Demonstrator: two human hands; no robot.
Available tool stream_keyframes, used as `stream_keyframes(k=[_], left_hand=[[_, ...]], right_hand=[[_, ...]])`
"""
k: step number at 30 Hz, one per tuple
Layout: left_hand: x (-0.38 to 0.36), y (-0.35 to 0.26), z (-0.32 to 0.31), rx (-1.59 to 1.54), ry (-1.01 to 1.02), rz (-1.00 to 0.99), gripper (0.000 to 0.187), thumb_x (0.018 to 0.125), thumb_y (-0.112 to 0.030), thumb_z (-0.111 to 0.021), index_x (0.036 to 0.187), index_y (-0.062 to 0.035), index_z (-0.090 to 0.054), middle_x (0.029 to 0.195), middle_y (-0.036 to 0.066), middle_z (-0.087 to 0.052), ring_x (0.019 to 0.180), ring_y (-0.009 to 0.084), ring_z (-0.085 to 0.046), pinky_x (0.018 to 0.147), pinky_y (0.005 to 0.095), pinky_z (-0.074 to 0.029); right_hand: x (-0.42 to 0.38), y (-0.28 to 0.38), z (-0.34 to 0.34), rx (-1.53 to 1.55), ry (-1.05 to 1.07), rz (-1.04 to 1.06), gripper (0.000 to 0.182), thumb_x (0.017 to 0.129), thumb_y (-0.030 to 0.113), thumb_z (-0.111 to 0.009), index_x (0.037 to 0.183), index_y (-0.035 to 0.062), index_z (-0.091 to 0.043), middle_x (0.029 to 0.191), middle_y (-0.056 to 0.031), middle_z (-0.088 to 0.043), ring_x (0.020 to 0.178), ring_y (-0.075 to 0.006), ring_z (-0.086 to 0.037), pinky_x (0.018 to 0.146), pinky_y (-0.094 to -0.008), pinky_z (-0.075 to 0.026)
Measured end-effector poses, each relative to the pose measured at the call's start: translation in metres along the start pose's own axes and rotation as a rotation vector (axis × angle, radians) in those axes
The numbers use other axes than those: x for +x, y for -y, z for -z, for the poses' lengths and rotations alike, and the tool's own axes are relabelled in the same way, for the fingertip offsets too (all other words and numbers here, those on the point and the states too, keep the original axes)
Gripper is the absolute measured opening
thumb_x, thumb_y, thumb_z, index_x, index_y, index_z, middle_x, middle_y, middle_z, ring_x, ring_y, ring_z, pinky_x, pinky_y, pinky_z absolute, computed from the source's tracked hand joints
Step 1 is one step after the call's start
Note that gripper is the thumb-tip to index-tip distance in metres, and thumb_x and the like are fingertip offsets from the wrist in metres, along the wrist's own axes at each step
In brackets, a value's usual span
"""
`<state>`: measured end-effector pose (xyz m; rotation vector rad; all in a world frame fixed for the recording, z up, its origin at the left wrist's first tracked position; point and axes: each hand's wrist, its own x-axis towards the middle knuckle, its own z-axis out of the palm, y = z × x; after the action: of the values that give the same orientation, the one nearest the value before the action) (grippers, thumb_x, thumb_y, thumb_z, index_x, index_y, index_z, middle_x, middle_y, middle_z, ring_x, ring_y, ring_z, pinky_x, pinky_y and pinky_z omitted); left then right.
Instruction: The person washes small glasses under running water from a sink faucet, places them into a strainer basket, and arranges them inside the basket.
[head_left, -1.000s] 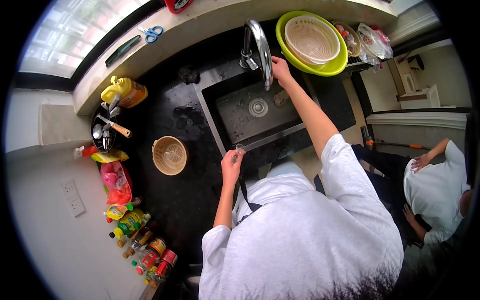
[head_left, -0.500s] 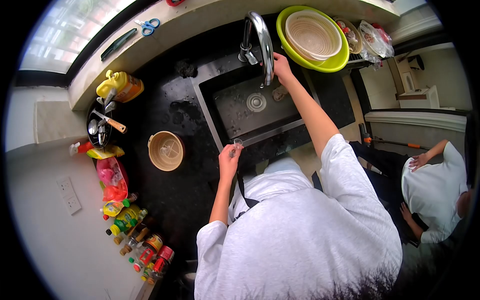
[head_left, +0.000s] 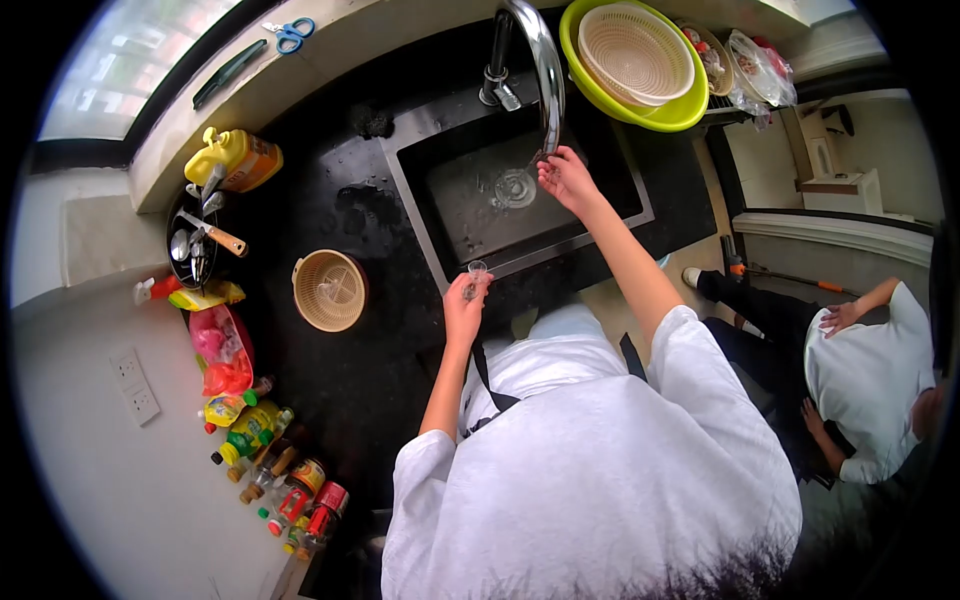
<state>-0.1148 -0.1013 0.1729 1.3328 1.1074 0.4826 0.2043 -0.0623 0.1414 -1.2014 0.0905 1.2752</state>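
Observation:
My left hand is closed around a small clear glass, held upright at the sink's front edge. Over the basin, my right hand has its fingers bent together just below the end of the chrome faucet. Something small and dark shows at those fingertips, but I cannot make out what it is. Beneath is the black sink with its round drain, where the metal looks wet and blurred.
A tan basket stands on the black counter left of the sink. Behind right is a green basin holding a white colander. A yellow jug, utensils and several bottles line the left wall. Another person stands at right.
My right hand has come away from the faucet's base, down and toward me, to below the spout. The brownish lump seen in the basin is no longer visible. My left hand still holds the glass.

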Motion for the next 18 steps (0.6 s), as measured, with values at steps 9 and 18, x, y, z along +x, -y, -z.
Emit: stream_keyframes(k=[9, 18], left_hand=[[0.023, -0.002, 0.010, -0.072, -0.010, 0.050, 0.021, 0.100, -0.021, -0.062, 0.101, -0.0019, -0.071, 0.092, 0.001, -0.069, 0.075, 0.0071, -0.061, 0.061, 0.0216, -0.048], [0.010, 0.015, 0.006, -0.084, -0.011, 0.109, 0.019, 0.098, -0.019, -0.063, 0.099, -0.0024, -0.071, 0.091, 0.001, -0.068, 0.073, 0.0072, -0.061, 0.059, 0.0219, -0.047]], right_hand=[[-0.030, -0.035, -0.043, 0.313, 0.298, -0.161, 0.020, 0.099, 0.002, -0.050, 0.119, 0.0048, -0.051, 0.110, -0.0186, -0.061, 0.102, -0.0268, -0.063, 0.100, -0.0393, -0.053], [-0.022, -0.035, -0.033, -0.397, 0.202, -0.076, 0.023, 0.104, 0.023, -0.051, 0.120, 0.0071, -0.055, 0.086, -0.0064, -0.065, 0.066, -0.0097, -0.060, 0.059, -0.0229, -0.048]])
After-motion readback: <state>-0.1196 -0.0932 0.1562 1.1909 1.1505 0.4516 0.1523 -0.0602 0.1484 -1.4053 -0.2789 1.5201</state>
